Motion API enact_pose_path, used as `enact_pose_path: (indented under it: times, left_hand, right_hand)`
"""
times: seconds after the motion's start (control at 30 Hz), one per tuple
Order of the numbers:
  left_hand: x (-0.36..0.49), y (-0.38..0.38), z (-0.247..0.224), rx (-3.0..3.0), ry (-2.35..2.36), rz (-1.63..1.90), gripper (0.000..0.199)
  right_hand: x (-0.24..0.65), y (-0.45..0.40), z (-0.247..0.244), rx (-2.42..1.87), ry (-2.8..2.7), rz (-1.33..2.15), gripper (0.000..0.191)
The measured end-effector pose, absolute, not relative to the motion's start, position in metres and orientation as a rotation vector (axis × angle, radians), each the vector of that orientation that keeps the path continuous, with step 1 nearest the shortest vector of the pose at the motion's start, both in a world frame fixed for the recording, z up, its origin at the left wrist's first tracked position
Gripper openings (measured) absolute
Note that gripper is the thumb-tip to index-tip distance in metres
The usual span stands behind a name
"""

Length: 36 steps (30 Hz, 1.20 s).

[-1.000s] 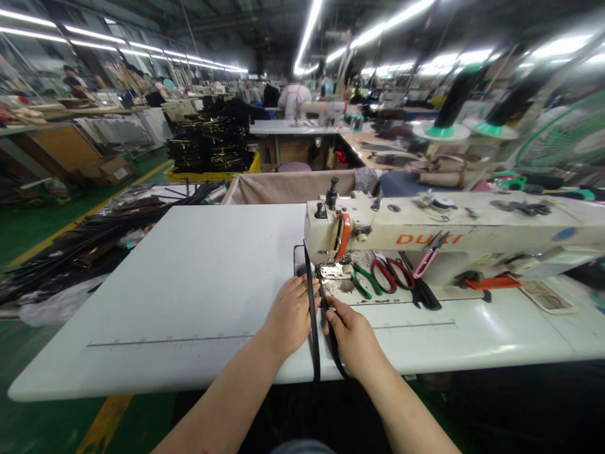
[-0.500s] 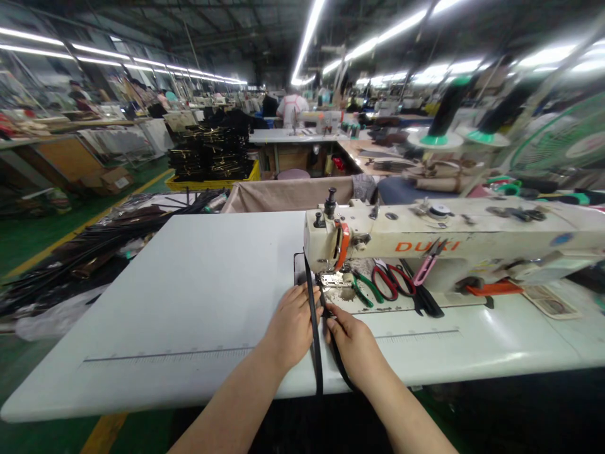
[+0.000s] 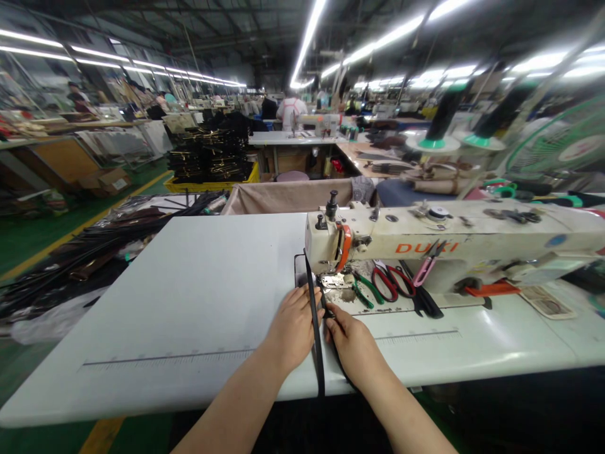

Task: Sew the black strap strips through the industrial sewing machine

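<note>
Work at the sewing machine [image 3: 463, 230] looks partway along: a long black strip [image 3: 317, 353] reaches from the left end of its head, crosses over the fingers of the left hand [image 3: 293, 325] and runs to the near edge of the table [image 3: 212, 284]. A second black length [image 3: 343, 366] goes under the right hand [image 3: 352, 340] and curves off the same edge; whether both are one piece, I cannot tell. The right hand's thumb and fingers look pinched on that length, while the left lies flat just beside it, and I cannot tell whether its hidden fingertips grip anything. What seems done is the placing of the material near the metal plate [image 3: 335, 282]; any stitching is too small to make out, so how much remains is uncertain. Green-handled pliers [image 3: 368, 293] and red-handled scissors [image 3: 385, 284] lie to the right, apart from both hands
</note>
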State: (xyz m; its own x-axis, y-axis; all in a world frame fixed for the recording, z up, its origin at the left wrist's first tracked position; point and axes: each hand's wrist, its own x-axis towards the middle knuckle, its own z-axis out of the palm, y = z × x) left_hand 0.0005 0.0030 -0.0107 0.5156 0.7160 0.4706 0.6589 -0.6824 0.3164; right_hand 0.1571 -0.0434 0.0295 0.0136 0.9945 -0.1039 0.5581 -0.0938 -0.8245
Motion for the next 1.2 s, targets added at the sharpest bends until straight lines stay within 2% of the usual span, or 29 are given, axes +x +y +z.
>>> enact_pose_path:
  times: [0.63,1.2]
  left_hand:
    - [0.001,0.002,-0.007,2.629,1.234,0.886,0.034]
    - [0.002,0.000,-0.001,2.629,1.236,0.925,0.033]
  right_hand:
    - [0.156,-0.043,0.032,-1.743,-1.649,0.862,0.049]
    - [0.173,-0.098,0.045,-1.756,-1.740,0.988,0.052]
